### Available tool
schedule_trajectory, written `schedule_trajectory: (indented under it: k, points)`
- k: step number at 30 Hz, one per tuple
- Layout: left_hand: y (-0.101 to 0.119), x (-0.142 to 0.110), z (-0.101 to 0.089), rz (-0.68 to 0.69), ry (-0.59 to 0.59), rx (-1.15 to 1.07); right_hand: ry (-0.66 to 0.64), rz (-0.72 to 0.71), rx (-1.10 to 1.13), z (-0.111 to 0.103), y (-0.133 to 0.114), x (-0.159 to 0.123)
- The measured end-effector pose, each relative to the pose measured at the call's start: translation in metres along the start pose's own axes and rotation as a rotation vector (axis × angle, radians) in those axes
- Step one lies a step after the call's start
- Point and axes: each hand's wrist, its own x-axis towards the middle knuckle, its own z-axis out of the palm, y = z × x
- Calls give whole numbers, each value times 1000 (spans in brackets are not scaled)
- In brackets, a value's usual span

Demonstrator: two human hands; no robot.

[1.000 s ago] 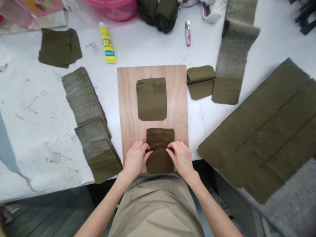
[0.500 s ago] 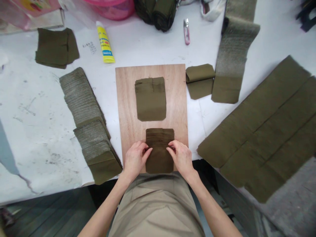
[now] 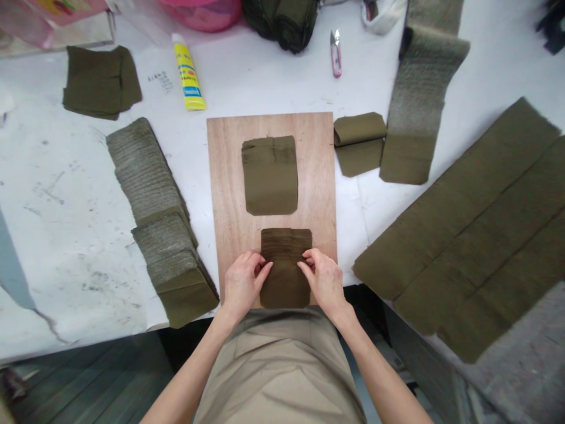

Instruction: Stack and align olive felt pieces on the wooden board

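A: ok standing right behind the bench here, what's that person actually got hold of?

B: a dark olive, roughly rectangular piece of cloth (image 3: 286, 288). It's lying by the near edge of a pale brown, flat wooden board (image 3: 225, 176). Left hand (image 3: 243, 280) is pinching one side of it, right hand (image 3: 324, 277) the other, thumbs on top.

A: why both sides at once tho?

B: my guess, so it stays even. Looks soft enough that one hand would probably skew it. And the board sits right at the near edge of the white-covered table (image 3: 57, 235), so no stretching I'd think.

A: and the lighter olive cloth rectangle with clipped near corners (image 3: 270, 182)?

B: flat towards the board's far edge, apart from the other one. Probably there to be handy without getting under the fingers. Its far end is a bit ragged.

A: anything fun texture-wise?

B: the pinched one has fine lines running across its far part. Folds or stacked edges, can't tell from here lol. Off the board's left edge there's a long row of overlapping grey-olive cloth layers (image 3: 145, 171), edges fanned like shingles, kinda fuzzy. Spread like that, each layer's edge is probably easy to pick out.
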Motion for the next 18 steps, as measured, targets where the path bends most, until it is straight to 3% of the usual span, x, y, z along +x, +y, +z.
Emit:
schedule_trajectory:
  k: [18]
  points:
    - [1, 1, 0, -11, -11, -17, 28, -35, -75, 1, -3, 0]
